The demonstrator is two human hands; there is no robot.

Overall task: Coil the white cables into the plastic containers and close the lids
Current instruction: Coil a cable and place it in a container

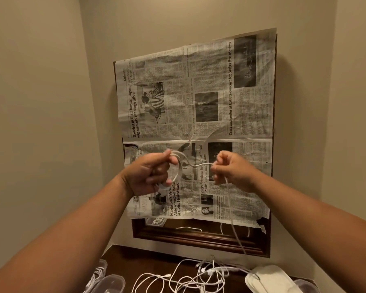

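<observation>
Left fingers [156,173] grip coiled white cable [201,165], right fingers [217,168] pinch its sideways-running strand

Behind the left hand [150,174] and the right hand [232,170] a dark wooden frame [199,237], mostly covered with newspaper [199,92], hangs on a beige wall [40,102], and below them stands a dark wooden table [131,256] in warm, soft light.

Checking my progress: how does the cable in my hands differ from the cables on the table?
The held cable is up in the air, gripped by the left hand and right hand; the table cables lie on the table. The held cable is partly wound into loops at the left hand; the table cables sprawl tangled. Both are thin and white.
</observation>
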